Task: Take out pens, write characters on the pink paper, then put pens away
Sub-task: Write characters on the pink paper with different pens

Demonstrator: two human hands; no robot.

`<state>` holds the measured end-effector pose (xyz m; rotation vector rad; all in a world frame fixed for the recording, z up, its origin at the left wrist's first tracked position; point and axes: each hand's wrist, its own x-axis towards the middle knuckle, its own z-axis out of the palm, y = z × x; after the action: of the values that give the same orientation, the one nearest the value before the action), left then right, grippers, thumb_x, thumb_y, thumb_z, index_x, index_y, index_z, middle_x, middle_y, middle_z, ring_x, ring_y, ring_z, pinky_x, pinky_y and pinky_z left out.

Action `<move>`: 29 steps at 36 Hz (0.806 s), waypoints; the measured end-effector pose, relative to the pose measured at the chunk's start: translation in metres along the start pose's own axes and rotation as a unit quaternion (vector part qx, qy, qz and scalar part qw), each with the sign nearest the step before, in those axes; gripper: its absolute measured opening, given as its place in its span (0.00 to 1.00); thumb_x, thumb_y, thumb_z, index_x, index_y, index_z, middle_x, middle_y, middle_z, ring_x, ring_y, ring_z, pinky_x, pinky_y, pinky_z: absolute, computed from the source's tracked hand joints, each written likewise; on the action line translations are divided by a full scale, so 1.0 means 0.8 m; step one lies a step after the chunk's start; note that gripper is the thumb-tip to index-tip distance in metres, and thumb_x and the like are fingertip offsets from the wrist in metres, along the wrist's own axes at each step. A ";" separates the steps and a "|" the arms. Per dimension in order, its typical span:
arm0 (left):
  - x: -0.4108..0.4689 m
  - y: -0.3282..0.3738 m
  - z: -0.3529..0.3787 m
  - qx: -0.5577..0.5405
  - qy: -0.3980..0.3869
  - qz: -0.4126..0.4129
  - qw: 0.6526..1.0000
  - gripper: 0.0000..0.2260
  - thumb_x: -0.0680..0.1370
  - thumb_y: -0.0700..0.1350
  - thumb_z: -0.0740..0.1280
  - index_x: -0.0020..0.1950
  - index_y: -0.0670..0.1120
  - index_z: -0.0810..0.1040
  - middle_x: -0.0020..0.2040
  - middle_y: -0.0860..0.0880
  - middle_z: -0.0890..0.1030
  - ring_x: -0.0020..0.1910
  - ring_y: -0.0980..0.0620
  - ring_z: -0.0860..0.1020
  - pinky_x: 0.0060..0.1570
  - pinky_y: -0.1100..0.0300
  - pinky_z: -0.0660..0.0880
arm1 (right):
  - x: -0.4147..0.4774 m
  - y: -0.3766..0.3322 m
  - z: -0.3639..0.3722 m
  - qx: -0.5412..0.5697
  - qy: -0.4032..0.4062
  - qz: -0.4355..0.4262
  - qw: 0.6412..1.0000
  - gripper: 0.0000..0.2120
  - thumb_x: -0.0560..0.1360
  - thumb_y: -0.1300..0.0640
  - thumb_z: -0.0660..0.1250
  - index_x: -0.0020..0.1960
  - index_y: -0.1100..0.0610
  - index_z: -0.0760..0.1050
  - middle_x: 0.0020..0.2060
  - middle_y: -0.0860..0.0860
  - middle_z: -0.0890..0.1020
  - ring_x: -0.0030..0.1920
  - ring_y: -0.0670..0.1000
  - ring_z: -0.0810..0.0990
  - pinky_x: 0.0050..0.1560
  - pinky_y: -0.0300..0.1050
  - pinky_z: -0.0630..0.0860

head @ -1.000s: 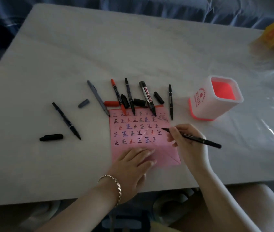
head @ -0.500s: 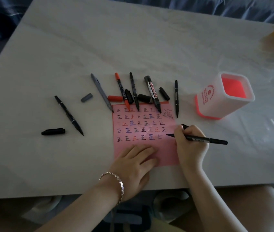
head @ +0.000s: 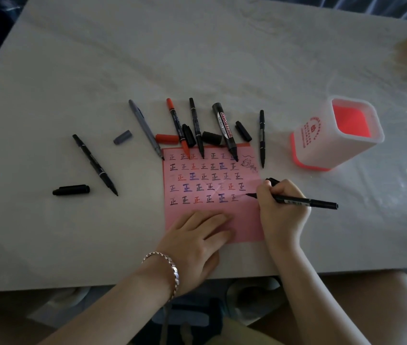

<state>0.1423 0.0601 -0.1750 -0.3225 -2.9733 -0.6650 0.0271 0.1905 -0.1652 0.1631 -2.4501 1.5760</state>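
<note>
A pink paper lies near the table's front edge, covered with rows of small characters in black, red and blue. My left hand presses flat on its lower part. My right hand grips a black pen; its tip touches the paper at the right end of the bottom row, and a black cap shows behind the fingers. Several uncapped pens lie along the paper's top edge: a grey pen, a red pen, a whiteboard marker.
A white pen holder with a red inside stands to the right of the paper. A black pen, a black cap and a grey cap lie to the left. Clear plastic sheeting covers the table's right side.
My right hand has brought the pen down from the paper's upper right to the end of the bottom row. The view has shifted slightly; my left hand stays on the paper.
</note>
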 end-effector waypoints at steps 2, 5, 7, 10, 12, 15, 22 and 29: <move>0.000 0.000 0.000 -0.001 0.001 0.000 1.000 0.16 0.70 0.46 0.58 0.55 0.50 0.77 0.60 0.49 0.78 0.59 0.50 0.69 0.58 0.58 0.63 | 0.000 0.000 -0.001 0.009 -0.004 0.006 1.000 0.15 0.70 0.67 0.66 0.27 0.67 0.68 0.21 0.53 0.69 0.25 0.44 0.67 0.26 0.29 0.64; 0.001 0.000 -0.001 0.003 0.002 0.001 1.000 0.16 0.70 0.46 0.58 0.54 0.50 0.78 0.60 0.49 0.78 0.59 0.51 0.69 0.59 0.58 0.62 | 0.001 0.000 0.000 0.014 -0.008 0.009 1.000 0.14 0.70 0.67 0.66 0.27 0.66 0.68 0.21 0.52 0.69 0.25 0.44 0.68 0.27 0.29 0.64; 0.001 0.001 -0.002 0.006 0.003 0.002 1.000 0.16 0.70 0.46 0.58 0.54 0.49 0.78 0.60 0.49 0.78 0.59 0.51 0.68 0.59 0.58 0.62 | 0.001 0.001 0.000 0.017 -0.008 0.010 1.000 0.14 0.70 0.67 0.66 0.27 0.64 0.68 0.21 0.52 0.70 0.25 0.44 0.68 0.27 0.29 0.64; 0.002 0.001 -0.002 0.008 0.003 0.004 1.000 0.15 0.70 0.46 0.58 0.54 0.49 0.77 0.60 0.48 0.78 0.59 0.50 0.68 0.59 0.58 0.61 | 0.000 0.003 0.000 0.020 -0.013 0.008 1.000 0.14 0.70 0.67 0.66 0.27 0.63 0.68 0.21 0.52 0.70 0.25 0.44 0.68 0.27 0.30 0.64; 0.002 0.000 -0.002 0.007 0.004 0.003 1.000 0.15 0.70 0.46 0.58 0.54 0.49 0.77 0.60 0.48 0.78 0.59 0.50 0.68 0.58 0.58 0.61 | 0.000 0.003 0.001 0.010 -0.021 -0.001 1.000 0.14 0.70 0.67 0.66 0.27 0.64 0.68 0.22 0.55 0.71 0.25 0.46 0.69 0.27 0.33 0.65; 0.001 0.000 -0.002 0.007 0.002 0.001 1.000 0.15 0.70 0.46 0.58 0.54 0.49 0.77 0.60 0.49 0.78 0.59 0.51 0.68 0.59 0.59 0.61 | 0.000 0.003 0.002 0.001 -0.003 0.001 1.000 0.15 0.70 0.66 0.66 0.27 0.65 0.67 0.21 0.55 0.70 0.25 0.46 0.67 0.27 0.33 0.64; 0.002 0.000 -0.002 -0.004 0.003 0.000 1.000 0.16 0.70 0.46 0.58 0.55 0.50 0.77 0.60 0.49 0.77 0.59 0.51 0.68 0.59 0.59 0.61 | -0.001 0.004 0.003 -0.004 -0.029 -0.025 0.999 0.14 0.70 0.66 0.66 0.27 0.66 0.67 0.22 0.54 0.70 0.26 0.46 0.67 0.27 0.31 0.63; 0.002 -0.001 -0.001 -0.004 -0.002 -0.005 1.000 0.15 0.70 0.46 0.58 0.55 0.50 0.77 0.61 0.49 0.77 0.59 0.51 0.69 0.59 0.59 0.61 | 0.001 0.004 0.004 0.006 -0.017 -0.005 1.000 0.15 0.70 0.67 0.66 0.27 0.65 0.67 0.22 0.57 0.70 0.25 0.46 0.67 0.26 0.32 0.63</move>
<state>0.1407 0.0593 -0.1749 -0.3096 -2.9779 -0.6789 0.0256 0.1889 -0.1690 0.2062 -2.4630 1.5959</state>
